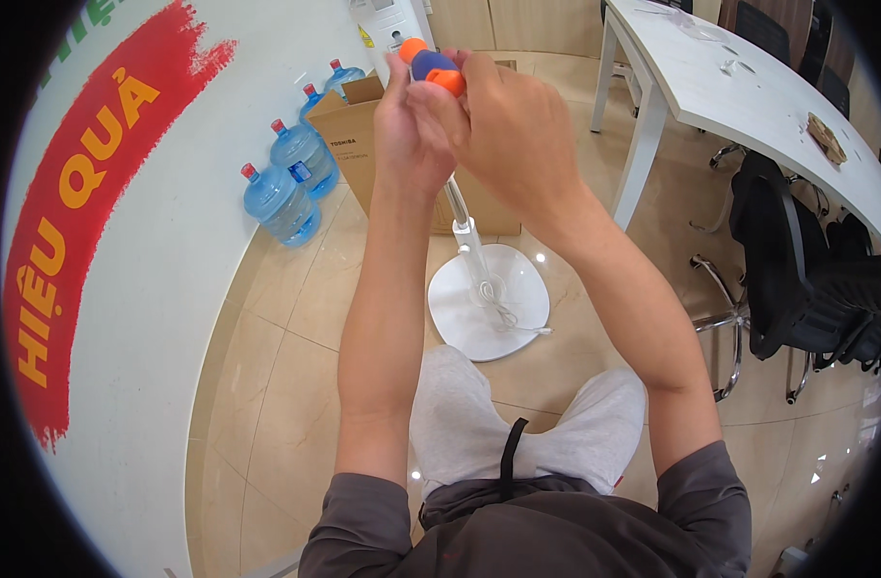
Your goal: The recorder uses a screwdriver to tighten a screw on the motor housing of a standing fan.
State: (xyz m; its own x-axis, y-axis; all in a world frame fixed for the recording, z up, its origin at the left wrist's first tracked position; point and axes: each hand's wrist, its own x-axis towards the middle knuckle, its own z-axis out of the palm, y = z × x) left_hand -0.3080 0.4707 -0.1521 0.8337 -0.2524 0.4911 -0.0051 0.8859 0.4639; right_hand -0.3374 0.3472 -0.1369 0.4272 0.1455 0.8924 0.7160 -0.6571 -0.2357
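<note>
A screwdriver with an orange and blue handle [431, 65] is at the top, against a white housing [381, 21] with a yellow label. My right hand [513, 130] is closed on the handle. My left hand [407, 120] is closed alongside it, thumb up; what its fingers hold is mostly hidden. Behind my hands a white-and-metal pole [466, 239] rises from a rounded white base [445, 294], where a coiled white cable [498, 310] lies.
A cardboard box [342, 135] and several water jugs [279, 207] stand by a white wall [142, 318] at left. A long white table [700, 67] with small items on it and black wheeled chairs [777, 270] are at right.
</note>
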